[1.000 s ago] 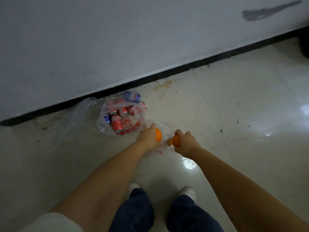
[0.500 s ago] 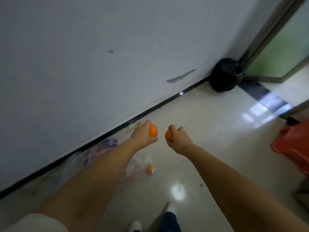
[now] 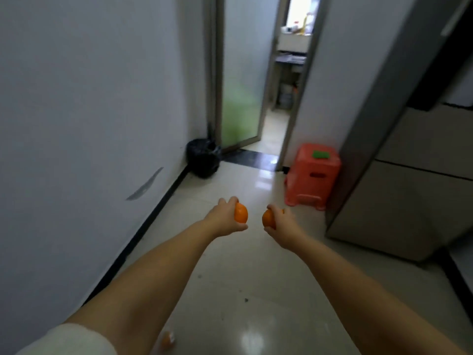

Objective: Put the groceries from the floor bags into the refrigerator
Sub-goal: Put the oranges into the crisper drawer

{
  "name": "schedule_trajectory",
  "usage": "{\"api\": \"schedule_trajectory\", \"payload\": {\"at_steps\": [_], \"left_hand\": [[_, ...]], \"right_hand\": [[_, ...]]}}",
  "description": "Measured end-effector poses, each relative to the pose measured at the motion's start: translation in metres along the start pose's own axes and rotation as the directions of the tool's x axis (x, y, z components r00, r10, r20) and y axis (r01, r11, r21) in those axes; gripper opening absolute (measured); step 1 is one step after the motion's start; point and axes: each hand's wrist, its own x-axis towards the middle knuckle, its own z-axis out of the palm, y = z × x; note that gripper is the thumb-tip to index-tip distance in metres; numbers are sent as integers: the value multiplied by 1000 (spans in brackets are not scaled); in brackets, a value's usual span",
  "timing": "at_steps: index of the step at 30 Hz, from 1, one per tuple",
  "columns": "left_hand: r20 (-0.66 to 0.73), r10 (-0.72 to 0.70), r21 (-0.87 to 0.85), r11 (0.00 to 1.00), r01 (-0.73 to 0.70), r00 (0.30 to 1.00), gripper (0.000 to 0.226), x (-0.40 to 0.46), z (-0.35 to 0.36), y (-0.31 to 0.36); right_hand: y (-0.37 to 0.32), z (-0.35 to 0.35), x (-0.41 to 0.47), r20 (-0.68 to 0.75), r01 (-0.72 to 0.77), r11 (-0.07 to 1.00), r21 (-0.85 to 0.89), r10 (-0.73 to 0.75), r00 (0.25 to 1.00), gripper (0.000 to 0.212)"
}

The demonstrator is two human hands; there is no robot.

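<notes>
Head view shows both arms stretched forward over a glossy pale tiled floor (image 3: 256, 278). The left hand (image 3: 225, 217) curls round a smooth, round orange (image 3: 241, 213), and the right hand (image 3: 281, 224) grips a second orange (image 3: 268, 218) of the same look; the two fruits sit near each other, not touching. What looks like the refrigerator (image 3: 399, 175) stands ahead and to the right: a tall grey-beige cabinet with flat, matte panels split by dark horizontal seams, its long axis upright. The right hand is the nearer one to it, so the coming move likely turns rightward, and a door would need a free hand, which neither now offers. A blurred orange shape (image 3: 166, 340) lies on the floor at the bottom edge, half hidden by the left arm. Beyond, a coral plastic stool (image 3: 312, 175) with a green pad on top stands just beside the cabinet, and a black bag-lined bin (image 3: 203, 158) sits in the corner by a frosted glass door (image 3: 240, 73).
</notes>
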Motion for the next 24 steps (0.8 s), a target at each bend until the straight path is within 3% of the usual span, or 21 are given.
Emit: {"api": "schedule_trajectory", "payload": {"at_steps": [4, 9, 15, 24], "left_hand": [[42, 213, 46, 976, -215, 976, 73, 36, 28, 133], [94, 436, 62, 894, -443, 895, 72, 64, 91, 305], [131, 563, 99, 812, -575, 816, 73, 75, 151, 474], [99, 672, 135, 722, -679, 734, 71, 156, 173, 629]], "right_hand": [[103, -80, -24, -130, -127, 992, 4, 126, 983, 57], [244, -169, -61, -244, -288, 958, 1, 279, 929, 56], [388, -259, -100, -353, -437, 898, 41, 423, 835, 53], [512, -366, -60, -474, -483, 874, 55, 448, 758, 55]]}}
